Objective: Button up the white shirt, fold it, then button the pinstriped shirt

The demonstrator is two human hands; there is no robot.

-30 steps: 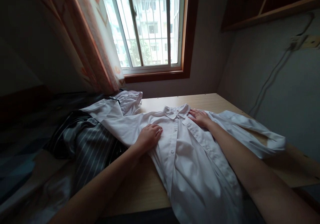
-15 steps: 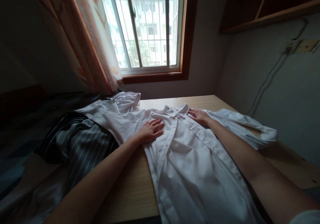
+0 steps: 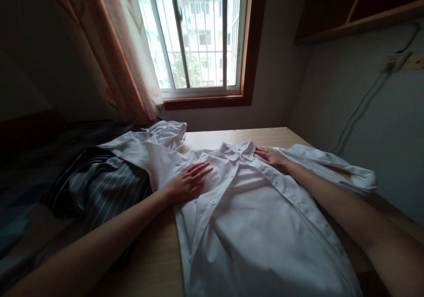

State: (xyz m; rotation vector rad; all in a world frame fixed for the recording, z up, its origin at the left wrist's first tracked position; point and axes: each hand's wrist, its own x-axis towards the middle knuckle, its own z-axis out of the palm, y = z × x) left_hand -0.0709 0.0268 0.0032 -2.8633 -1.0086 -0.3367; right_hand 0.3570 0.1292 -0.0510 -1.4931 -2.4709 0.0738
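Note:
A white button-up shirt (image 3: 258, 217) lies spread on the wooden table, its collar toward the window and its front panels parted. My left hand (image 3: 190, 182) rests flat on the shirt's left front, fingers stretched out toward the collar. Beside the collar on the right, my right hand (image 3: 272, 158) lies flat on the shoulder, also with its fingers extended. One sleeve (image 3: 334, 164) reaches out to the right, beyond my right forearm. Neither hand grips the cloth.
Dark striped fabric (image 3: 112, 186) and more white cloth (image 3: 165, 131) are heaped at the left. The wooden table (image 3: 155, 253) shows beside the shirt. A curtain (image 3: 112, 49) hangs by the window (image 3: 202, 36). A cable (image 3: 359, 102) runs down the right wall.
My left hand has slid left and slightly nearer, and the shirt front has spread wider and smoother. My right hand has shifted slightly right, staying beside the collar.

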